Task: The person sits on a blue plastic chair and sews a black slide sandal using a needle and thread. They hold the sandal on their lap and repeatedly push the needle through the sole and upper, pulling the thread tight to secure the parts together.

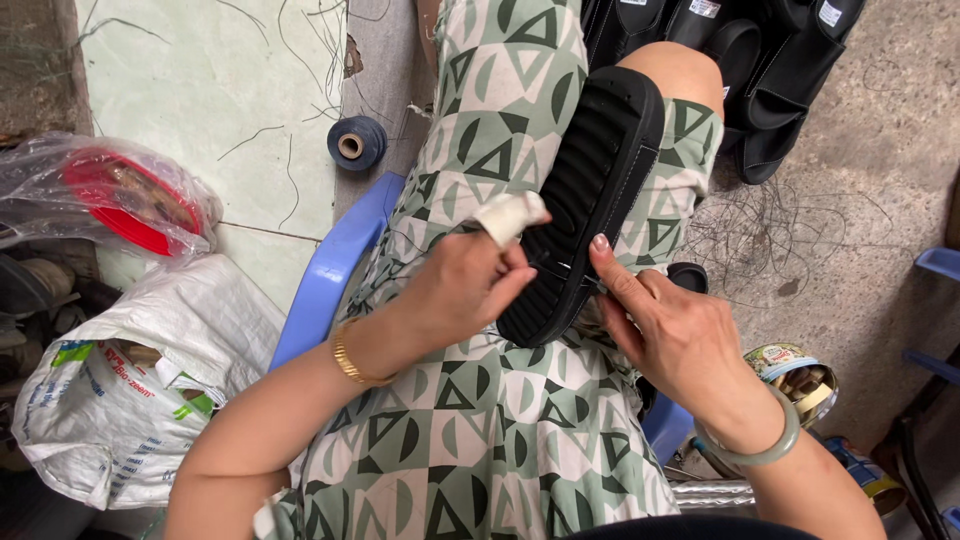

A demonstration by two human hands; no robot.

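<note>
A black ridged shoe sole [590, 180] lies sole-up along my lap, over green patterned trousers. My left hand [465, 285], with a white cloth wrap on one finger and a gold bracelet at the wrist, pinches at the sole's near left edge, apparently on a thin thread or needle too small to make out. On the sole's near right side, my right hand [665, 325] grips with the thumb pressed on the tread. A pale green bangle circles that wrist.
A dark blue thread spool [356, 143] stands on the floor by the blue plastic stool [335, 265]. White sack [130, 395] and bagged red dish [125, 200] at left. Black shoe uppers [770, 70] at top right, loose thread scraps [775, 235], an open tin [800, 375].
</note>
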